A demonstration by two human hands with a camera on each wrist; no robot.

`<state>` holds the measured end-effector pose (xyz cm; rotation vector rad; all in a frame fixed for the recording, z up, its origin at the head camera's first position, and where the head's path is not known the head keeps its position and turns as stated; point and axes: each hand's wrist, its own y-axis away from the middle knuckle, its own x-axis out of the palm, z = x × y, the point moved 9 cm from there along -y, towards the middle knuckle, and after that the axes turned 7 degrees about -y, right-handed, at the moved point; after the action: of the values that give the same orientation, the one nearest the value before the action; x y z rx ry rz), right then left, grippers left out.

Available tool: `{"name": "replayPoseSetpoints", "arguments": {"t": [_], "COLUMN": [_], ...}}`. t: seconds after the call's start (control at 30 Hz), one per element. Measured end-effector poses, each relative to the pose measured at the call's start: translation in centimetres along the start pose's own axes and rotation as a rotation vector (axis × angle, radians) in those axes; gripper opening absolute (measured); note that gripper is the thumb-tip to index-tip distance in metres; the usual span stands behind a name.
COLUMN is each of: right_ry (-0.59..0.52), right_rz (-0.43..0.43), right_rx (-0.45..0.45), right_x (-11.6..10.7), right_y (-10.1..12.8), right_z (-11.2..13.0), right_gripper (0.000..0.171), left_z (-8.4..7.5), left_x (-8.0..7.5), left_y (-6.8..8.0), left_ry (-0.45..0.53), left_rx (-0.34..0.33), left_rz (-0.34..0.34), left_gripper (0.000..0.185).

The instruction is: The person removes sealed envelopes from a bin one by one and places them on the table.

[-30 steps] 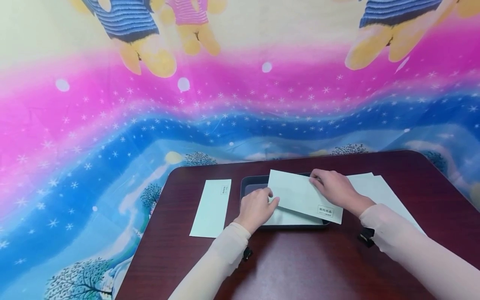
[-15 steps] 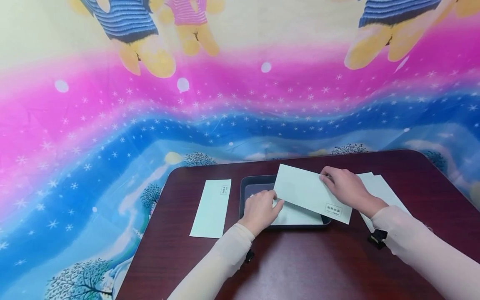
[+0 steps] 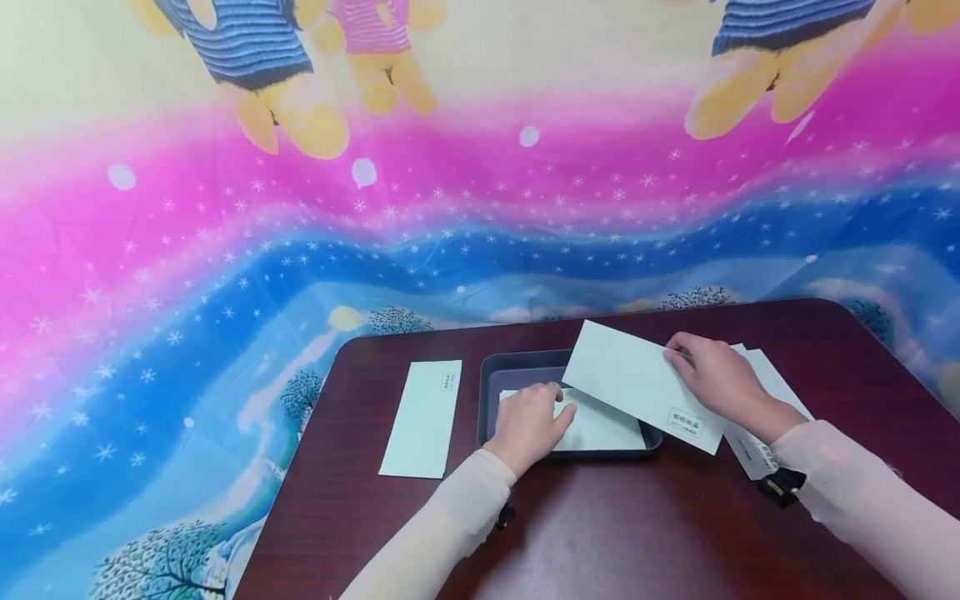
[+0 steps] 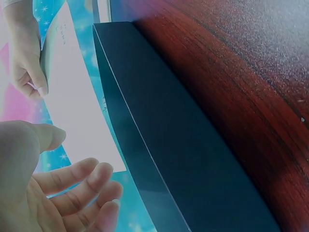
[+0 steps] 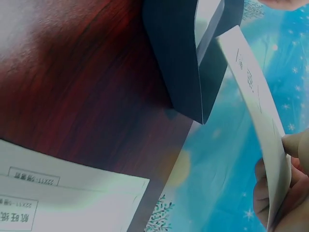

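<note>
My right hand pinches a pale envelope by its upper right edge. It holds the envelope tilted above the right part of a dark tray, with a printed box near the lower corner. Over the tray's left part is my left hand, its fingers loosely bent. In the left wrist view a gap separates the left fingertips from the held envelope, and nothing is between thumb and fingers. Another envelope lies in the tray, partly hidden by the left hand. The right wrist view shows the thumb against the envelope's face.
Left of the tray, an envelope lies on the dark red-brown wooden table; its edge suggests more than one. Right of the tray, overlapping envelopes are partly covered by the right arm. A patterned cloth hangs behind the table.
My right hand has carried the envelope to the right, uncovering more of the tray and the envelope inside. My left hand has drifted slightly right, and the envelope has moved away from its fingers.
</note>
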<state>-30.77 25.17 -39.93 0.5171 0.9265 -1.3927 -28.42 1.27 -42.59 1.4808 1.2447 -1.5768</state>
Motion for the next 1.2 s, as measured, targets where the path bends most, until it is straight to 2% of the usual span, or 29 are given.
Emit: {"name": "replayPoseSetpoints", "arguments": {"t": [0.3,0.7,1.2], "right_ry": [0.002,0.005,0.013], "right_rz": [-0.021,-0.043,-0.042], "right_rx": [0.03,0.049,0.119], "right_x": [-0.6,-1.3,-2.6], "right_y": [0.9,2.2,3.7], "right_z": [-0.9,-2.4,-4.7], "right_gripper": [0.022,0.025,0.031], "left_z": [-0.6,-1.8,-2.5], "left_x": [0.2,-0.3,0.5], "left_y": [0.0,-0.4,-0.4], "left_ry": [-0.003,0.011,0.002], "left_rx": [0.013,0.038,0.056], "left_rz": [0.002,0.001,0.026], "left_gripper": [0.028,0.027,0.026]}}
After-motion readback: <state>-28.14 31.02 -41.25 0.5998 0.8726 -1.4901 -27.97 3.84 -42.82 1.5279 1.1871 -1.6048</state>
